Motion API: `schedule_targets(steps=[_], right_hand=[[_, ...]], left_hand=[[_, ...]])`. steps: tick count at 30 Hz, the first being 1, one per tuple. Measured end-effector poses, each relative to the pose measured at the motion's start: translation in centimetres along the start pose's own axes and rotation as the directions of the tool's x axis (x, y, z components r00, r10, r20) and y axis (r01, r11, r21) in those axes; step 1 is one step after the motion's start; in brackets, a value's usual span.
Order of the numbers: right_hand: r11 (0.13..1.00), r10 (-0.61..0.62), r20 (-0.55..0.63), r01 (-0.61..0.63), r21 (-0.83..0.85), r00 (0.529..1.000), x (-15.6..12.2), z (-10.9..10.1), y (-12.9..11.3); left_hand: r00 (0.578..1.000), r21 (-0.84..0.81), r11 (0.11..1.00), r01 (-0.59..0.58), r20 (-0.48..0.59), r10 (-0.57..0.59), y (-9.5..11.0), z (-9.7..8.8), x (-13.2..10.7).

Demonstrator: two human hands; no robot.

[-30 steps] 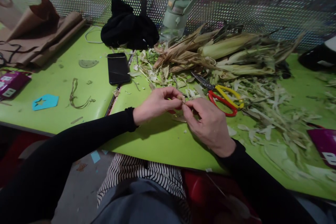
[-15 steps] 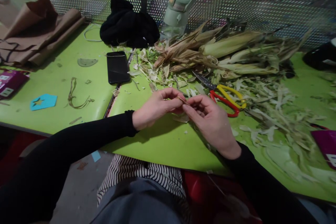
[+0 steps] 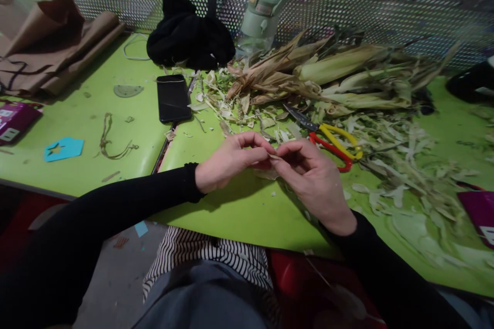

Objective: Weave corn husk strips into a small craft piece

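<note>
From where I stand, the two hands meet over the near part of the green worktop, the fingertips of each almost touching. The left hand has its thumb and forefinger drawn close together, and the right hand pinches in the same way from the other side; between them they grip a thin strip, pale brown and mostly hidden by the fingers, so I can't tell how long it is. Half a second ago more of that strip showed, slanting between the fingertips; now just a small bit peeks out, and the pinch sits a touch lower. Against a second ago, the right hand has rolled over somewhat, its thumb lying more plainly in sight. The things round about have kept their places: the scissors, with one yellow and one red handle, lie just beyond the right hand, their blades pointing toward the heap of corn husks. Husk shreds are scattered to the right, the phone lies farther off on the left, and the pale green bottle stands upright behind the husks.
</note>
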State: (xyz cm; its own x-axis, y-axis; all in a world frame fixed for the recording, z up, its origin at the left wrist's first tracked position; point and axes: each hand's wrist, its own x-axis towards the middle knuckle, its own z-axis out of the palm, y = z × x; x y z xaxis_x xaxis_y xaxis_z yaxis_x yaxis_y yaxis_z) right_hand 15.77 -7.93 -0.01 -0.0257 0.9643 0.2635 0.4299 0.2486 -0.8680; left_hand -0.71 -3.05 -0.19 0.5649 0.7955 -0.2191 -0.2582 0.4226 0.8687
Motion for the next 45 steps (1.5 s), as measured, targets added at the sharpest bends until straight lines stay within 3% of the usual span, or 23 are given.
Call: schedule_targets(steps=[5, 9, 14, 16, 17, 19, 21, 24, 30, 34, 36, 39, 42, 45], right_hand=[[0.991, 0.087, 0.005, -0.087, 0.098, 0.996, 0.2, -0.2, -0.3], [0.935, 0.233, 0.032, -0.233, 0.267, 0.972, 0.2, -0.5, -0.2], [0.804, 0.355, 0.113, -0.365, 0.469, 0.928, 0.4, -0.8, -0.6], [0.778, 0.367, 0.158, -0.395, 0.488, 0.917, 0.5, -0.9, -0.8], [0.784, 0.359, 0.162, -0.391, 0.483, 0.919, 0.4, -1.0, -0.9], [0.834, 0.315, 0.125, -0.338, 0.436, 0.941, 0.3, -1.1, -1.1], [0.91, 0.241, 0.068, -0.249, 0.332, 0.968, 0.1, -1.2, -1.2], [0.985, 0.094, 0.026, -0.097, 0.144, 0.995, -0.3, -1.4, -1.3], [0.972, -0.189, 0.038, 0.193, -0.138, 0.981, -0.4, -1.9, -0.6], [0.935, -0.265, 0.113, 0.284, -0.213, 0.957, -0.3, -2.2, -0.5], [0.938, -0.268, 0.082, 0.279, -0.208, 0.96, -0.4, -2.0, -0.6], [0.976, -0.18, -0.025, 0.176, -0.13, 0.983, -0.7, -1.4, -0.8], [0.999, -0.011, -0.062, 0.013, 0.03, 0.998, -0.8, -1.1, -0.7], [0.97, 0.126, -0.027, -0.117, 0.215, 0.992, -0.7, -1.0, -0.5]], left_hand=[[0.998, 0.042, 0.999, -0.026, 0.065, 0.024, 0.4, -0.2, -0.2], [0.974, 0.216, 0.954, -0.209, 0.137, 0.182, 0.6, -0.4, -0.1], [0.852, 0.447, 0.727, -0.521, 0.327, 0.41, 1.1, -0.8, -0.2], [0.825, 0.506, 0.651, -0.566, 0.345, 0.448, 1.2, -0.9, -0.3], [0.832, 0.509, 0.658, -0.555, 0.329, 0.448, 1.2, -0.8, -0.3], [0.878, 0.449, 0.755, -0.478, 0.264, 0.399, 1.2, -0.6, -0.4], [0.932, 0.337, 0.872, -0.355, 0.201, 0.302, 1.2, -0.4, -0.6], [0.973, 0.199, 0.959, -0.201, 0.154, 0.172, 1.4, -0.1, -0.8], [0.984, 0.061, 0.994, -0.087, 0.159, 0.077, 1.6, 0.1, -1.2], [0.981, 0.026, 0.999, -0.023, 0.194, 0.017, 1.5, 0.0, -1.2], [0.981, 0.008, 1.0, -0.005, 0.192, 0.003, 1.5, 0.0, -1.2], [0.98, 0.029, 0.998, -0.053, 0.193, 0.046, 1.4, 0.1, -1.2], [0.958, 0.172, 0.957, -0.233, 0.213, 0.194, 1.4, 0.1, -1.3], [0.884, 0.422, 0.778, -0.465, 0.271, 0.382, 1.4, 0.0, -1.5]])
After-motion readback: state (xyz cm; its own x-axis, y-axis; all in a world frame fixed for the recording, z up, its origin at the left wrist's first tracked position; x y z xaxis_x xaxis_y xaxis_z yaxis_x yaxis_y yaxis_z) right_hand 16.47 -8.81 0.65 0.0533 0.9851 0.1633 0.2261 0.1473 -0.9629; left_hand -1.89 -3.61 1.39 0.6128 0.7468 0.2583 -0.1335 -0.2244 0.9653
